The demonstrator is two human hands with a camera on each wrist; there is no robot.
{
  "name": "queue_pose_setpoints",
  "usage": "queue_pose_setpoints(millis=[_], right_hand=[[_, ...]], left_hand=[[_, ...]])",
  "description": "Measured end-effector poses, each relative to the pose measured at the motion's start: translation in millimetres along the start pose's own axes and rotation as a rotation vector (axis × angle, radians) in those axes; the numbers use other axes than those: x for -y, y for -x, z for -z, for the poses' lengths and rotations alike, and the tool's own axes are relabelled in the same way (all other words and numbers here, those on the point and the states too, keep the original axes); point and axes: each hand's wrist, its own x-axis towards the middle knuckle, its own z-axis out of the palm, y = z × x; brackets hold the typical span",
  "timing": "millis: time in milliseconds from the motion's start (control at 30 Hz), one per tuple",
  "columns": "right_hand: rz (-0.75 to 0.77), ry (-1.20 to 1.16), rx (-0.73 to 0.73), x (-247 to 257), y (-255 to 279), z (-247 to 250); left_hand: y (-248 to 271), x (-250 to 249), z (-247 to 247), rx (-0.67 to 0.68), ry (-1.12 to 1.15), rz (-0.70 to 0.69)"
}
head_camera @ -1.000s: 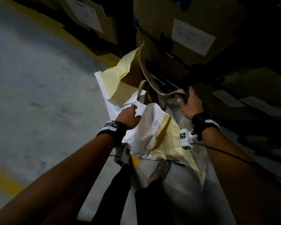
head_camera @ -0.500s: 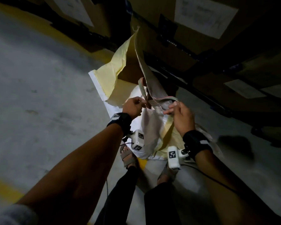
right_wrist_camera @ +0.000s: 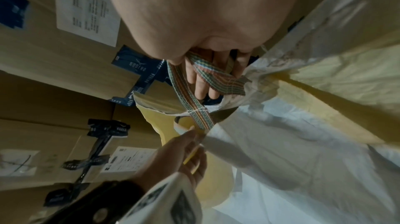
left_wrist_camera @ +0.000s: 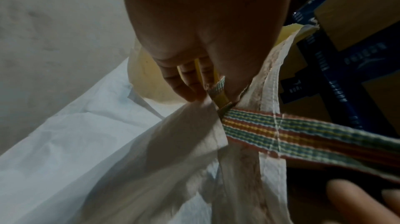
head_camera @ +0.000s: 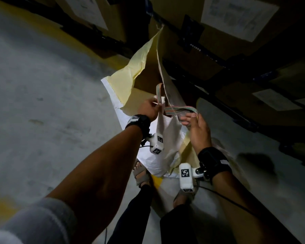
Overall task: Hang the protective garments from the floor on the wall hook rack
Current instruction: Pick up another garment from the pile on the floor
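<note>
A white and pale-yellow protective garment hangs between my hands, its lower part on the floor and one corner reaching up against the boxes. A striped woven strap is sewn to its top edge. My left hand pinches the garment's edge where the strap is stitched on. My right hand has its fingers curled round the strap's loop. In the right wrist view the left hand shows below the strap. No hook rack is in view.
Stacked cardboard boxes with paper labels and dark tape stand close behind the garment. Grey concrete floor spreads to the left, with a yellow line at the near left. My sandalled feet stand just under the garment.
Both hands have risen from the crumpled garment on the floor. They took hold of the striped strap and lifted the garment's top edge.
</note>
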Motion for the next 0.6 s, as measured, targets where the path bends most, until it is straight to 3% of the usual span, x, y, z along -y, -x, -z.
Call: queue_pose_setpoints(millis=[133,267,367,467,600], right_hand=[[-0.022,0.026,-0.051,-5.8,9.7,2.8],[-0.027,0.188,-0.055,2.7,15.0,5.7],[0.019,0.343,0.126,15.8,22.4,2.9],[0.082,0.488,0.369,19.0,33.9,-2.1],[0.092,0.377,0.43,17.2,43.7,1.7]], left_hand=[[30.1,9.1,3.5,-0.033,0.095,-0.022],[100.7,18.4,8.0,-0.082,0.036,-0.227],[137.3,23.0,2.9,-0.015,-0.216,-0.476],[154.8,19.0,1.0,-0.003,-0.403,-0.589],[161.0,11.5,11.8,0.019,-0.534,-0.681]])
